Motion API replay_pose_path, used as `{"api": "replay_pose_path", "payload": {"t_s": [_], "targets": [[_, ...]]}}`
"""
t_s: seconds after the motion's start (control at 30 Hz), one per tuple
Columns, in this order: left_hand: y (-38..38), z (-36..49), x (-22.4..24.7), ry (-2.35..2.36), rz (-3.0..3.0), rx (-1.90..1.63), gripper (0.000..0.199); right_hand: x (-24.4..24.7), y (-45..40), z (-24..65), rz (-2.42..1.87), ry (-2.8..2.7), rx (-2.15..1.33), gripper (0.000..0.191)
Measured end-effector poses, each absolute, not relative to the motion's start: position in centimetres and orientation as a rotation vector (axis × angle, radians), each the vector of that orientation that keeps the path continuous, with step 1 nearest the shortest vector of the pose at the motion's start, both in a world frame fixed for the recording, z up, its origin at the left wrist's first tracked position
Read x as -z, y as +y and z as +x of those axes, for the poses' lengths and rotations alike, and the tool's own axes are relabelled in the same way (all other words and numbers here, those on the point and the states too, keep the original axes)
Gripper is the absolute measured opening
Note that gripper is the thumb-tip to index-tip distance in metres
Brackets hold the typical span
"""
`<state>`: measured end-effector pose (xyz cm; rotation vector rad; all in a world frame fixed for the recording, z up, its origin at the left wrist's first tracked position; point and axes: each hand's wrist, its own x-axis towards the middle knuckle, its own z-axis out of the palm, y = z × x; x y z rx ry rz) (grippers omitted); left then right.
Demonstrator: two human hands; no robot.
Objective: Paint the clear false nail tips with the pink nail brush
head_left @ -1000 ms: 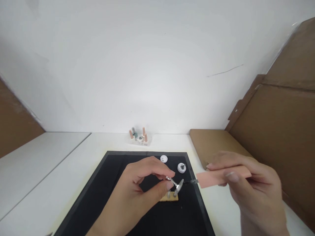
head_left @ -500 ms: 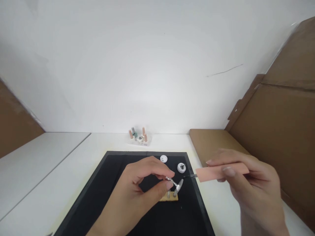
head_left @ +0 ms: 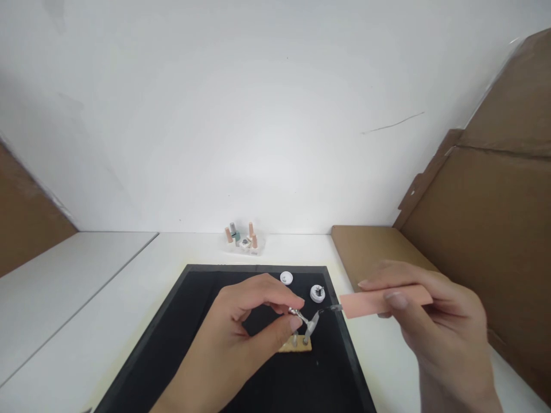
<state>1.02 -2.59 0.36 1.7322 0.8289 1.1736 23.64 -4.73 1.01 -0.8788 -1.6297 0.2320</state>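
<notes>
Between thumb and forefinger, my left hand (head_left: 247,332) pinches a small silver metal holder, whose far end carries a greyish nail tip (head_left: 313,325). My right hand (head_left: 430,321) grips the peach handle (head_left: 385,300) of a fine dark brush (head_left: 329,308). The brush end meets or nearly meets the upper edge of the nail tip. Just below is a yellowish stand (head_left: 286,347) with small upright pieces on it, partly hidden behind my left thumb.
On the black mat (head_left: 318,378) are a white round lid (head_left: 286,278) and an open white jar (head_left: 317,293) with dark content. A clear tray (head_left: 245,250) of small bottles stands behind. Cardboard (head_left: 370,246) lies at the right.
My right hand has moved slightly left, bringing the brush from just beside the nail tip to its upper edge. My left hand has hardly shifted.
</notes>
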Motion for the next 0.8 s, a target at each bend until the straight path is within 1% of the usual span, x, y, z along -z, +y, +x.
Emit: {"api": "replay_pose_path", "payload": {"t_s": [0.2, 0.47, 0.67, 0.8], "targets": [[-2.47, 0.98, -0.44, 0.834, 1.727, -1.164, 0.022, -1.23, -4.84, 23.40, -0.836, -1.649, -0.287, 0.019], [-2.80, 0.94, -0.82, 0.841, 1.729, -1.161, 0.020, -1.10, -4.91, 23.39, -0.874, -1.618, -0.228, 0.019], [-2.50, 0.99, -0.99, 0.840, 1.719, -1.168, 0.020, -1.48, -4.96, 23.10, -0.849, -1.640, -0.297, 0.019], [-2.78, 0.87, -1.03, 0.837, 1.714, -1.170, 0.020, -1.46, -5.00, 23.02, -0.875, -1.628, -0.273, 0.018]]}}
